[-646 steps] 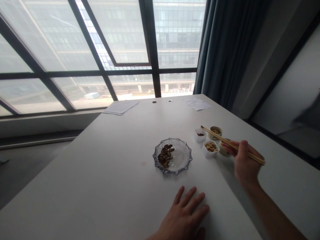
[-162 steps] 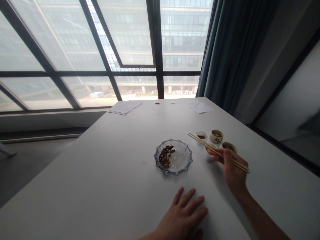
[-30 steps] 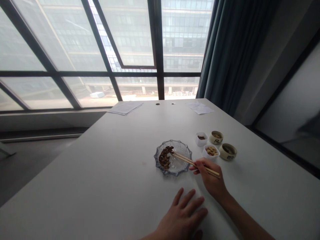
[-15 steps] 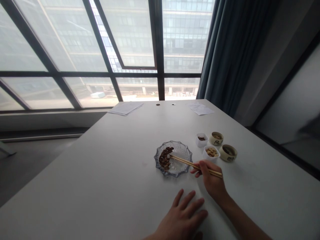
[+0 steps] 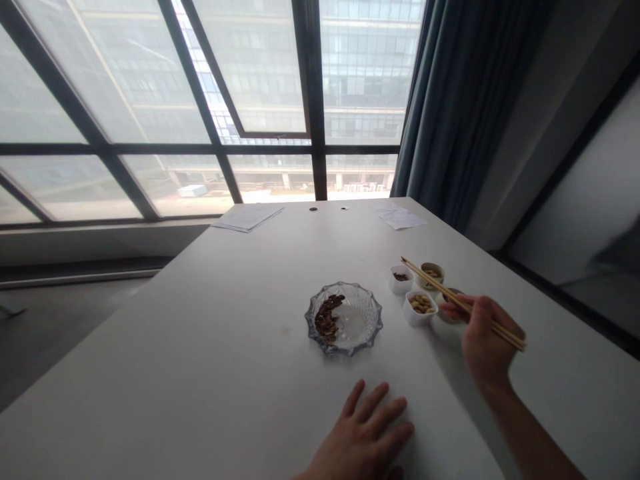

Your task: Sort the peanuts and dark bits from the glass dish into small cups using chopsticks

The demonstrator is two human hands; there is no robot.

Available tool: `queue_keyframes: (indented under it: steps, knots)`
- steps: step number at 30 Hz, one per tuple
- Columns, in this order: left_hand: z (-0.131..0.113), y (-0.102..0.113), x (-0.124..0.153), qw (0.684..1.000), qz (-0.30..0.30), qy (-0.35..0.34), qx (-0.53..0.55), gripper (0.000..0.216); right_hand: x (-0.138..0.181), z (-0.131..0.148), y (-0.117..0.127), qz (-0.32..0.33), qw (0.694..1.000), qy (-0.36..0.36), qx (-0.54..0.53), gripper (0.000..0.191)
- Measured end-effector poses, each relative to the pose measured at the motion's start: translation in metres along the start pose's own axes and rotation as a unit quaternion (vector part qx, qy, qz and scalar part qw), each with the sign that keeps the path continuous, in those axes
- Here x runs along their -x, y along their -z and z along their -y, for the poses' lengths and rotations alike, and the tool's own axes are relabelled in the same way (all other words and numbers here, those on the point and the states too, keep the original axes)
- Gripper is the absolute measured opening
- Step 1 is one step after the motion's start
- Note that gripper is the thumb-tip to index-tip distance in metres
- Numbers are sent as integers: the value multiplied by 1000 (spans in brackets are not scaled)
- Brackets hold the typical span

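Note:
My right hand is closed around a pair of chopsticks, whose tips hover above the small containers on the right. Under them are a white plastic cup with dark brown pieces and a cream ceramic bowl with something pale in it. A second white cup holds light tan nuts. Another ceramic bowl is mostly hidden by my right hand. My left hand lies with fingers spread on the table, near a scalloped glass plate. Dark brown slivers form a curve on the plate's left side.
The white table stretches away to a large window. Paper sheets lie at its far left corner, others at the far right. A dark curtain hangs behind the right side.
My right hand has moved right and back, carrying the chopsticks from the glass plate to over the small containers. My left hand stays in place.

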State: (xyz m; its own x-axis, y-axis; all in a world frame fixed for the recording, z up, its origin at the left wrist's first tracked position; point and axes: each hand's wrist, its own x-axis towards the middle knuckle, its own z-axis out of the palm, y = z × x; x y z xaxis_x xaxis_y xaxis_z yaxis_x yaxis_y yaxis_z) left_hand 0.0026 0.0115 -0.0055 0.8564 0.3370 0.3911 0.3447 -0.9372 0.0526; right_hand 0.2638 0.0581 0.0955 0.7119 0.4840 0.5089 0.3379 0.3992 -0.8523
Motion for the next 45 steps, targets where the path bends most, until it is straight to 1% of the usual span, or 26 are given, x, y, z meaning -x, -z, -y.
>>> queue_keyframes:
  steps: [3,5,8,10,12,14,16,19,21,25,28,31,36,41,43,45]
  knots:
    - [0,0,0,1000,10,8,16,42,-6,-7,1,6,1000,-10,-1,46]
    - [0,1,-1,1000,5,8,30,40,-5,-9,0,17,1000,-22,-14,46]
    - [0,2,-1,999,-10,6,43,38,-3,-7,-2,21,998,-39,-35,45]
    - [0,1,-1,999,-12,7,48,38,0,-3,-4,20,998,-46,-46,44]
    - [0,-1,0,999,-11,10,52,38,5,0,-6,32,996,-56,-58,43]
    - [-1,-3,1,998,-9,14,54,38,14,1,-9,64,993,-71,-68,42]
    - [-1,-3,1,999,-7,16,50,38,25,0,-13,120,986,-92,-76,44]
    - [0,-1,0,999,-11,7,39,38,43,-3,-18,223,963,-123,-84,48]
    - [1,1,-1,999,-20,3,30,38,53,-4,-22,272,948,-141,-83,49]
    - [1,3,-2,999,-30,-3,11,37,65,1,-27,303,934,-175,-79,47]
    - [1,4,-2,1000,-26,-5,4,37,68,4,-31,318,926,-184,-84,48]
    - [1,5,-2,1000,-22,-5,5,38,71,5,-33,306,928,-192,-93,51]
    - [2,4,-2,999,-37,-6,14,37,74,-2,-33,266,939,-195,-101,51]
    - [2,2,-1,999,-40,-4,17,37,59,-9,-29,244,947,-179,-106,52]
    - [2,2,-1,999,-31,-2,20,37,47,-8,-25,201,960,-165,-104,52]
    - [1,2,0,999,-22,0,26,38,32,-8,-19,130,975,-147,-102,51]
